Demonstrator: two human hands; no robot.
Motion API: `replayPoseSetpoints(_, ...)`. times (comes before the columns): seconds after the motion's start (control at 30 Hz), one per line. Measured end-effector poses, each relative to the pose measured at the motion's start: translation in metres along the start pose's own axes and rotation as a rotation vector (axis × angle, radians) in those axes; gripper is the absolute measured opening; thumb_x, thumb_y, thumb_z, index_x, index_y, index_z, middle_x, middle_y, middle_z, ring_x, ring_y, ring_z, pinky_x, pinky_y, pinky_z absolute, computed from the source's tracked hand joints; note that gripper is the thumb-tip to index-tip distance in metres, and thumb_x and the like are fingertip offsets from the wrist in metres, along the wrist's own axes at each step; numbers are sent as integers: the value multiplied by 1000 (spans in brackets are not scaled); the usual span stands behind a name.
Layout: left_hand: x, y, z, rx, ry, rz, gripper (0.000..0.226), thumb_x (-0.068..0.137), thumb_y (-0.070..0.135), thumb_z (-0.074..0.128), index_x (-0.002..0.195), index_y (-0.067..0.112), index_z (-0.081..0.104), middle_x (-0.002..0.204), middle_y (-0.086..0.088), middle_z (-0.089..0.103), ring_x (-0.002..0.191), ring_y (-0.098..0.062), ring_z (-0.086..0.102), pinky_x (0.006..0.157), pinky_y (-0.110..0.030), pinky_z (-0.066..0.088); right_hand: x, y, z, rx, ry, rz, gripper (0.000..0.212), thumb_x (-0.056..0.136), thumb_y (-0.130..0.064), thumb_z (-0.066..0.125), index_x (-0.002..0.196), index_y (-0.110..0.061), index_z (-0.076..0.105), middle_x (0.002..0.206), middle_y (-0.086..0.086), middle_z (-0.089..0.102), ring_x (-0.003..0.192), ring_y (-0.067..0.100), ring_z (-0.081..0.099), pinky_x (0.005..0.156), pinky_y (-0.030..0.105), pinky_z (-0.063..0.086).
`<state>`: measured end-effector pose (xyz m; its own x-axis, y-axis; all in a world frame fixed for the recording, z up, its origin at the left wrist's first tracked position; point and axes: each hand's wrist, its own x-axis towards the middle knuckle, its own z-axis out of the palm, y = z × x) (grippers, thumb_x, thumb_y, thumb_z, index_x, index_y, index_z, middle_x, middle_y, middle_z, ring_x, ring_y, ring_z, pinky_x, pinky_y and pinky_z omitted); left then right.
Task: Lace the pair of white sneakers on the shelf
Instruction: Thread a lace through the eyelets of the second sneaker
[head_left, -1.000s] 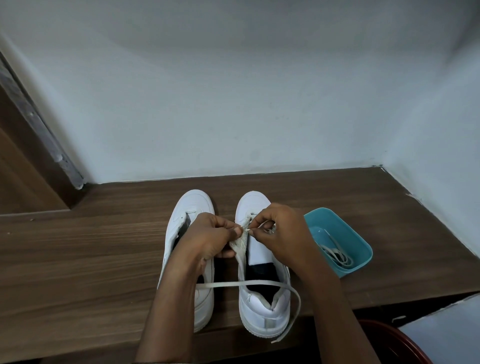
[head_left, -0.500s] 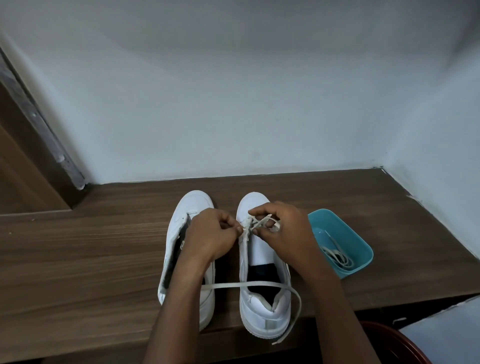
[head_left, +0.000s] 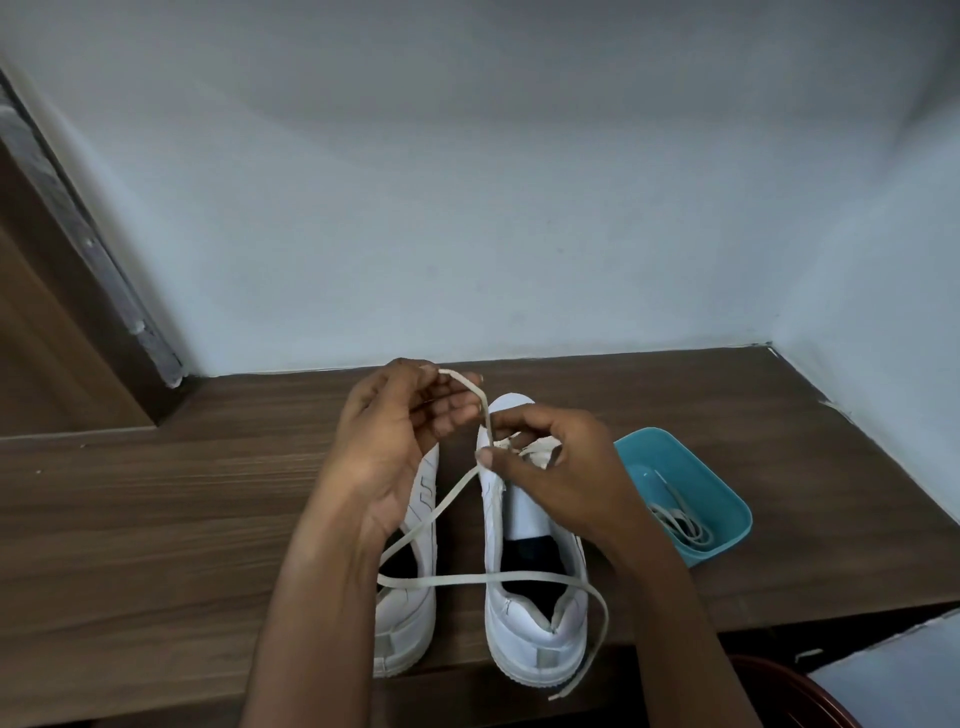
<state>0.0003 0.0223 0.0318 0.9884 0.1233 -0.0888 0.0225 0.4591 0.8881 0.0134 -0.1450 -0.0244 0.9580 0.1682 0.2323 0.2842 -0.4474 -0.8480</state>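
Right now your left hand (head_left: 395, 441) is raised above the toe of the left sneaker (head_left: 410, 613). Its fingers are curled, and the fingertips pinch a white lace (head_left: 460, 580) close to one end. From that pinch the lace drops to the front eyelets of the right sneaker (head_left: 530, 639). Your right hand (head_left: 566, 473) grips this sneaker there, the thumb pressed on the side of the upper and the fingers curled over the front of the opening. Whether that grip also catches the lace, I cannot tell.

A second stretch of lace slants down to the left over the left sneaker. It turns and crosses both heel openings, then loops round the right sneaker's heel, its free end hanging past the shelf's front edge.

Both sneakers stand side by side in the lower centre of the frame on the brown wooden shelf (head_left: 156, 519), toes toward the white wall (head_left: 467, 208). To their right, near the right sneaker, sits a teal tray (head_left: 649, 447) holding another lace (head_left: 680, 525).
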Motion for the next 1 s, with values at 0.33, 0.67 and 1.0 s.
replayPoseSetpoints(0.33, 12, -24, -28, 566, -136, -7, 27, 99, -1, 53, 111, 16, 69, 96, -3, 76, 80, -15, 66, 71, -27, 56, 4, -8, 10, 256, 180, -130, 11, 93, -20, 70, 96, -19, 80, 77, 2, 76, 70, 15, 71, 69, 35, 59)
replayPoseSetpoints(0.67, 11, -35, -13, 772, -72, 245, 23, 94, 16, 67, 80, 30, 77, 64, 2, 70, 58, -7, 60, 62, -29, 54, -1, -13, -14, 676, 234, 80, 17, 95, -15, 65, 108, -9, 74, 98, 11, 77, 88, 21, 70, 75, 30, 57)
replayPoseSetpoints(1.0, -5, 10, 1, -105, 31, 172, 14, 94, 6, 59, 98, 2, 71, 73, -8, 69, 66, -14, 67, 67, -20, 58, -3, 8, -7, 27, -59, 92, 23, 78, -28, 85, 100, -30, 78, 92, -10, 74, 68, 3, 61, 67, 15, 48)
